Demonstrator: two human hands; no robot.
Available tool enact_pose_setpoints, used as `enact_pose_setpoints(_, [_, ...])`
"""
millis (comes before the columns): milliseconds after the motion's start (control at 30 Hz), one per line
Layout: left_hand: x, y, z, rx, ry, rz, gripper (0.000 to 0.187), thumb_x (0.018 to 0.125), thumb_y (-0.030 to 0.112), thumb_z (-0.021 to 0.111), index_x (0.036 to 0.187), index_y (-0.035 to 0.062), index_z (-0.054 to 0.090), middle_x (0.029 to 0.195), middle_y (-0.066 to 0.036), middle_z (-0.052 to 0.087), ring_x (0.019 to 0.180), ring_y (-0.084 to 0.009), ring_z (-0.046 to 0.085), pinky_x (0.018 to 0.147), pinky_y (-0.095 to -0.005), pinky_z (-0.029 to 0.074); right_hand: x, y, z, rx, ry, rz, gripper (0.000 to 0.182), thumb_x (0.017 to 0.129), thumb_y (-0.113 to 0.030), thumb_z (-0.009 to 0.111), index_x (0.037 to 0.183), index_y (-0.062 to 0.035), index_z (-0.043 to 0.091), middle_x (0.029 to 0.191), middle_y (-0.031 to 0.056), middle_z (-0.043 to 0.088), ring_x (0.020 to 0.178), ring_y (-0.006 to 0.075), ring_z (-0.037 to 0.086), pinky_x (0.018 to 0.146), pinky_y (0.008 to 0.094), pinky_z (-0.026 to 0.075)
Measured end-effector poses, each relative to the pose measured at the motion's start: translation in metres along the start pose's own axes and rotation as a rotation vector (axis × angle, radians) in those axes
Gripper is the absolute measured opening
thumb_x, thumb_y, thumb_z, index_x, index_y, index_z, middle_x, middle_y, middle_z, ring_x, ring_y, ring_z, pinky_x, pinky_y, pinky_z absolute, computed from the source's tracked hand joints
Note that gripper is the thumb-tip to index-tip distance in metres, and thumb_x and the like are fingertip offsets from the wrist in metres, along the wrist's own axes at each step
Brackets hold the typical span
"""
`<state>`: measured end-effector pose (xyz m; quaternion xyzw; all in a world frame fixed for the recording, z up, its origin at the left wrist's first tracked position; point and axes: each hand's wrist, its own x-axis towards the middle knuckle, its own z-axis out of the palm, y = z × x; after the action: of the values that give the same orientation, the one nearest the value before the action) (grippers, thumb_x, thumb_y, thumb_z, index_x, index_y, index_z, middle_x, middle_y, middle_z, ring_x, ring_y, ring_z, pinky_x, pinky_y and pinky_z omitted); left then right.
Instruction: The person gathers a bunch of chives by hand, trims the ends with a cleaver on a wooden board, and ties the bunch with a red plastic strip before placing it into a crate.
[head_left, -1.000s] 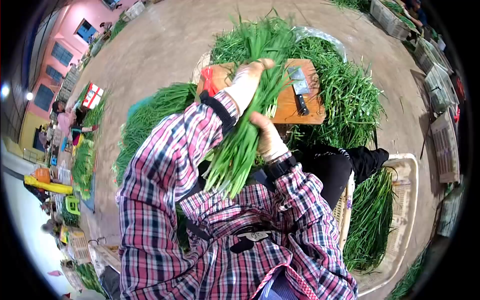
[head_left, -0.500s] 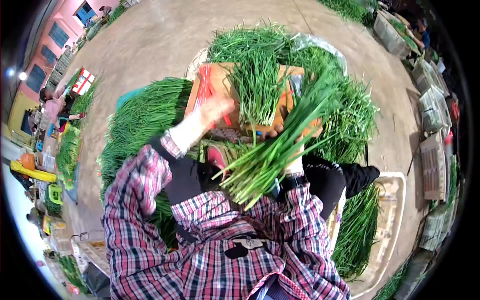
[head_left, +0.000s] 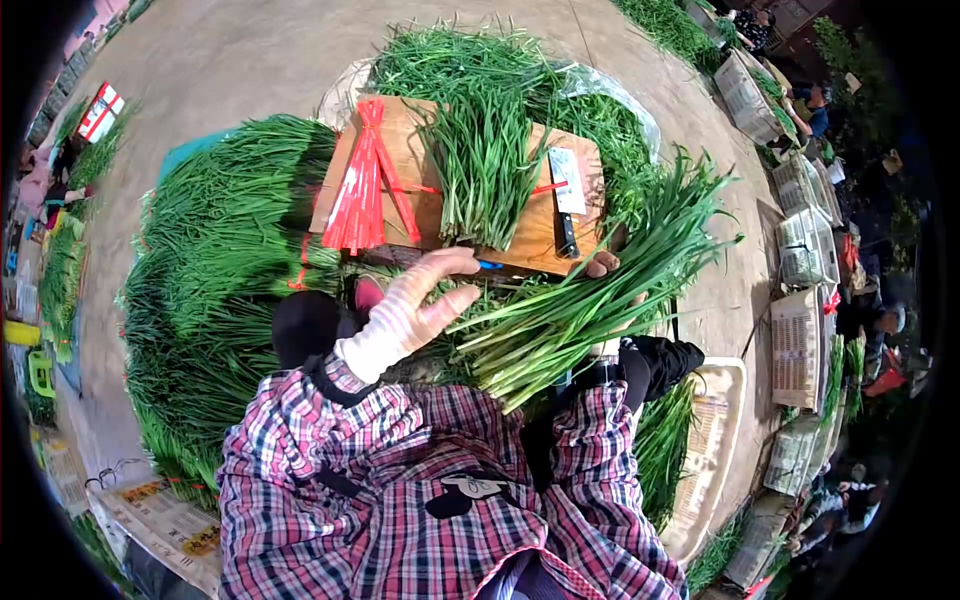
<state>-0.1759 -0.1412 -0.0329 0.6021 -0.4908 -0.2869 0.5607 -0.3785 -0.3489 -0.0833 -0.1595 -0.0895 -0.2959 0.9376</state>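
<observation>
My right hand [head_left: 602, 265] is closed around a loose bunch of garlic chives [head_left: 580, 310]; most of that hand is hidden beneath the leaves. The pale stalk ends point toward my lap and the green tips toward the upper right. My left hand [head_left: 425, 300] is open, thumb and fingers apart, holding nothing, near the board's front edge. On the wooden board [head_left: 400, 235] lies another bunch of chives [head_left: 485, 165], across a red tie strip [head_left: 550, 187]. A fan of red tie strips [head_left: 360, 190] is at its left, and a cleaver [head_left: 566, 195] with a black handle at its right.
A large heap of chives [head_left: 220, 230] stands at my left, some bound with red ties. More chives [head_left: 460, 60] lie behind the board beside clear plastic [head_left: 625, 100]. A pale crate [head_left: 715, 440] is at my right. Crates [head_left: 800, 340] and several people line the far right.
My left hand has moved from over the board back toward me and opened. The held chives have shifted off the board, uncovering the cleaver. My view has turned somewhat to the right.
</observation>
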Motion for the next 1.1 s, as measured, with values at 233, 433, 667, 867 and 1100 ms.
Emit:
enact_pose_setpoints(233, [-0.006,0.049,0.017,0.265,-0.025,0.219,0.010,0.076,0.010,0.072,0.083,0.0060,0.067,0.130,-0.014,0.057,0.128,-0.0361,0.046,0.107,-0.0470,0.036,-0.003,0.006,0.004,0.099,-0.028,-0.250,0.073,0.078,-0.039,0.075,0.135,-0.0125,0.037,0.105,-0.0007,0.057,0.100,0.0185,0.056,0.101,0.0399,0.040])
enact_pose_setpoints(433, [0.006,0.057,0.045,0.603,-0.090,0.302,0.014,0.071,0.021,0.074,0.080,0.0116,0.070,0.134,-0.010,0.053,0.131,-0.0366,0.040,0.109,-0.0514,0.032,-0.012,0.010,0.003,0.144,-0.015,-0.303,0.092,0.079,-0.038,0.073,0.152,-0.0155,0.021,0.105,-0.0014,0.056,0.101,0.0179,0.056,0.104,0.0400,0.037])
enact_pose_setpoints(667, [0.013,0.062,0.069,0.736,-0.176,0.256,0.019,0.071,0.026,0.077,0.081,0.0110,0.069,0.136,-0.010,0.050,0.133,-0.0354,0.037,0.109,-0.0516,0.031,-0.020,0.003,0.005,0.275,-0.075,-0.153,0.038,0.084,-0.035,0.068,0.105,-0.0124,0.048,0.096,0.0020,0.057,0.099,0.0186,0.056,0.100,0.0420,0.041])
enact_pose_setpoints(867, [0.016,0.065,0.083,0.510,-0.201,0.124,0.015,0.071,0.018,0.077,0.079,0.0087,0.068,0.134,-0.011,0.054,0.131,-0.0364,0.042,0.107,-0.0462,0.036,-0.022,-0.002,0.005,0.352,-0.128,-0.225,0.028,0.088,-0.037,0.064,0.097,-0.0134,0.050,0.092,0.0000,0.057,0.094,0.0158,0.055,0.095,0.0406,0.044])
enact_pose_setpoints(1100, [0.015,0.065,0.090,0.231,-0.218,-0.066,0.007,0.077,0.011,0.072,0.078,0.0054,0.069,0.135,-0.010,0.054,0.130,-0.0269,0.044,0.108,-0.0395,0.033,-0.029,0.000,0.006,0.400,-0.172,-0.280,0.027,0.089,-0.036,0.062,0.100,-0.0138,0.050,0.091,-0.0004,0.057,0.093,0.0155,0.055,0.095,0.0400,0.043])
